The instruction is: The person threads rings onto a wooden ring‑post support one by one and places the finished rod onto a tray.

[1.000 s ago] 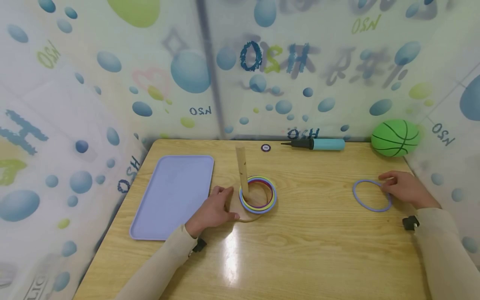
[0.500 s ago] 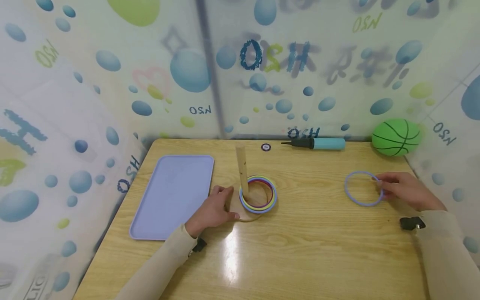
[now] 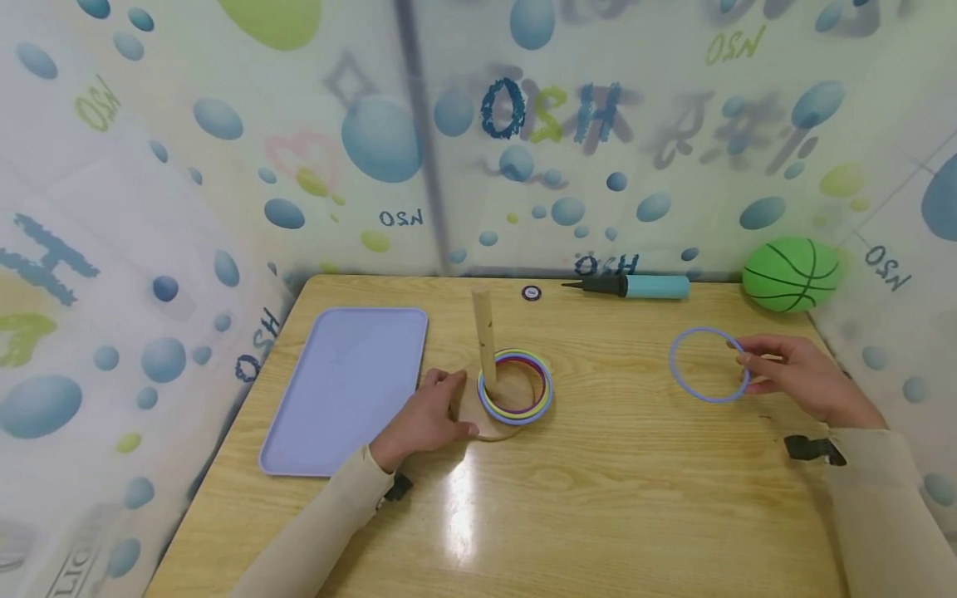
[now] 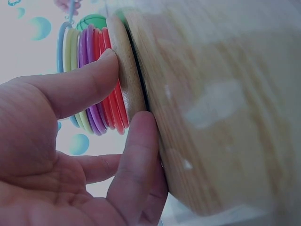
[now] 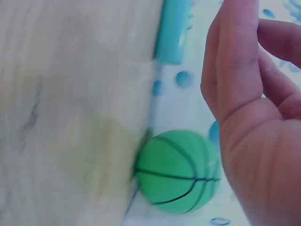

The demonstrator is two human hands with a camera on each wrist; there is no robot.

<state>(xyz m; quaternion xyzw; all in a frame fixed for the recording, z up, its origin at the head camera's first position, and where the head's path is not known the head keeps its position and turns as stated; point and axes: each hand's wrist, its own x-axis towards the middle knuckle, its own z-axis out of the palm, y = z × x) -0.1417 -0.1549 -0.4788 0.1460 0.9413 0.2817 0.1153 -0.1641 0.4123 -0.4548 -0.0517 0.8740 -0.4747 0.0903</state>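
In the head view a round wooden base (image 3: pixel 474 422) with an upright wooden peg (image 3: pixel 485 340) stands mid-table. Stacked rings (image 3: pixel 548 400) surround the peg. The left wrist view shows the stack from the side, with red, purple, yellow and blue rings (image 4: pixel 74 61). My left hand (image 3: pixel 428 418) holds the base's left rim; thumb and fingertips touch the base's edge (image 4: pixel 129 75). Over on the right, my right hand (image 3: pixel 811 378) pinches a blue ring (image 3: pixel 676 380) by its right side, raised off the tabletop. That ring is out of sight in the right wrist view.
A lilac tray (image 3: pixel 351 390) lies left of the base. Along the back edge are a small round disc (image 3: pixel 532 292), a black and teal hand pump (image 3: pixel 654 287) and a green ball (image 3: pixel 791 276). Patterned walls enclose the wooden table (image 3: pixel 598 515).
My right hand has lifted the blue ring from the table; the ring has moved left and up in the head view. My left hand stays at the base.
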